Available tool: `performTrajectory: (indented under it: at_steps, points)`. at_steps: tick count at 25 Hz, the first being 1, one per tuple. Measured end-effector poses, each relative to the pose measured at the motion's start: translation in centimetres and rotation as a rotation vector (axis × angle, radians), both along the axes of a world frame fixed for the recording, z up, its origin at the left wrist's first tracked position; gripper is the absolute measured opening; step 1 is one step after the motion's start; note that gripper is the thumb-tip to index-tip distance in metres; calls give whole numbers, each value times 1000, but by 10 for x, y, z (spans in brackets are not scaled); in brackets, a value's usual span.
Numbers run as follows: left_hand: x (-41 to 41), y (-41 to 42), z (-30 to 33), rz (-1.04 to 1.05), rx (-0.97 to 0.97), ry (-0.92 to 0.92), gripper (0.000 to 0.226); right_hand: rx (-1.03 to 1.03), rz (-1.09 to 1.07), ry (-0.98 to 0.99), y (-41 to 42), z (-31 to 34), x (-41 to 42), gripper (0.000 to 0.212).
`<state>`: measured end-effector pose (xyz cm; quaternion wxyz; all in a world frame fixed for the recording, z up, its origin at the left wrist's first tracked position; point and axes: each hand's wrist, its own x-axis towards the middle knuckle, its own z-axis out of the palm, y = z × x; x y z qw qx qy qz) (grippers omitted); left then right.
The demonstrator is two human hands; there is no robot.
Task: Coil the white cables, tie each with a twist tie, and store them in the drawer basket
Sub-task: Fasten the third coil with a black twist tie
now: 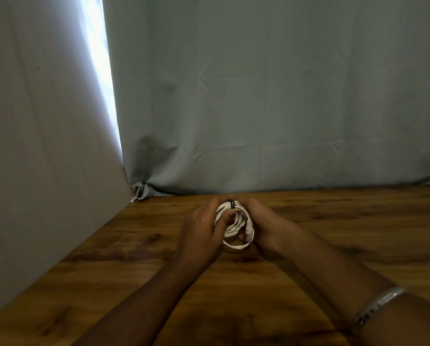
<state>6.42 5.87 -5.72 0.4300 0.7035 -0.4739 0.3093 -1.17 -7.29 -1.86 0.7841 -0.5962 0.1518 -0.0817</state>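
A coiled white cable (236, 227) is held upright between both hands just above the wooden table (109, 258). A dark twist tie (231, 203) wraps the top of the coil. My left hand (201, 228) grips the coil's left side, its fingers curled through the loops. My right hand (264, 223) holds the right side, with the thumb near a white plug (249, 231) at the coil's lower right. No drawer or basket is in view.
A grey-blue curtain (271, 96) hangs behind the table's far edge. A pale wall panel (34, 146) borders the table on the left. A silver bangle (376, 304) sits on my right forearm.
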Motion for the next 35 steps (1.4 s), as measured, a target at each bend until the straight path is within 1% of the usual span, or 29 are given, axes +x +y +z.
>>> performTrajectory:
  at_steps: [2,3,4,6,8,10,11,13,14,18,20,22,24,25,27,29,30,33,35]
  points:
    - [9,-1,-2,0,-47,133,28,-249,-230,-67,-4,-10,9,56]
    - [15,0,-2,-12,-78,205,27,-402,-332,-153,-4,-13,8,52]
    - [20,1,-2,-29,-101,270,25,-565,-396,-265,-5,-15,7,42]
    - [25,4,-3,-70,-139,379,18,-898,-389,-450,-6,-14,0,29]
    - [24,2,-2,-141,-188,500,14,-1213,-343,-508,-8,-15,0,21]
    - [21,-1,-1,-242,-232,637,14,-1510,-365,-522,-8,-17,4,9]
    - [19,-3,0,-298,-263,711,14,-1613,-396,-536,-8,-18,5,6]
    - [18,-4,2,-401,-317,847,16,-1715,-458,-623,-10,-16,2,10]
    - [18,-3,4,-442,-322,887,17,-1756,-476,-680,-12,-16,0,12]
    - [20,0,4,-475,-298,920,18,-1942,-488,-801,-11,-13,1,17]
    - [20,1,4,-470,-301,943,18,-2014,-503,-868,-9,-11,2,13]
    - [21,2,4,-487,-265,953,18,-2095,-459,-976,-12,-9,2,11]
    - [20,3,3,-480,-218,962,19,-2143,-386,-1071,-18,-10,3,18]
    - [20,3,2,-472,-202,967,20,-2153,-350,-1083,-21,-10,3,21]
    - [21,2,2,-462,-199,960,20,-2150,-304,-1058,-26,-10,4,23]
    - [22,1,3,-462,-210,947,20,-2042,-308,-979,-25,-11,5,18]
    - [22,-1,3,-461,-207,935,21,-1923,-332,-922,-24,-13,5,16]
    - [23,-3,-1,-416,-155,820,26,-1374,-378,-756,-14,-21,10,9]
    - [23,-4,-2,-384,-102,755,25,-1122,-413,-677,-7,-22,13,14]
